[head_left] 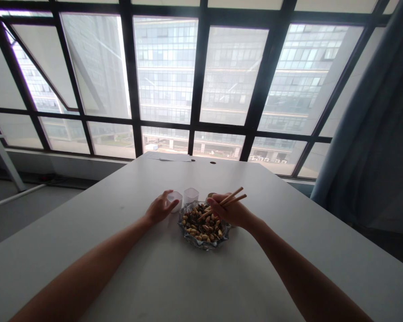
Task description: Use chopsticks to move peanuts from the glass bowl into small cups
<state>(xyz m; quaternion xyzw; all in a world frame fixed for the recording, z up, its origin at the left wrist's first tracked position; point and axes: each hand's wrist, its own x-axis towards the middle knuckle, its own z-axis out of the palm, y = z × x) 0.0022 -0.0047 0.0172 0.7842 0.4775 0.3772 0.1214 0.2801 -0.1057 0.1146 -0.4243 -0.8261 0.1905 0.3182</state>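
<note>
My right hand [231, 211] is closed round a pair of wooden chopsticks [235, 197], whose tips reach down to the nuts [205, 227] in a clear glass bowl [204, 244]. The bowl has a wavy rim and holds nuts in shells mixed with darker pieces. On the left, my left hand [161, 207] curls its fingers and thumb about a small translucent cup [175, 202]. A second translucent cup [190, 195] stands just right of it, behind the bowl. Partly hidden behind my right hand is a round brownish rim [212, 195].
Everything stands on a white table [130, 277], which runs up toward large black-framed windows [195, 89]. Paper-like sheets [169, 157] lie at its far edge, near a dark round hole [212, 163]. A blue-grey curtain [366, 116] hangs at the right.
</note>
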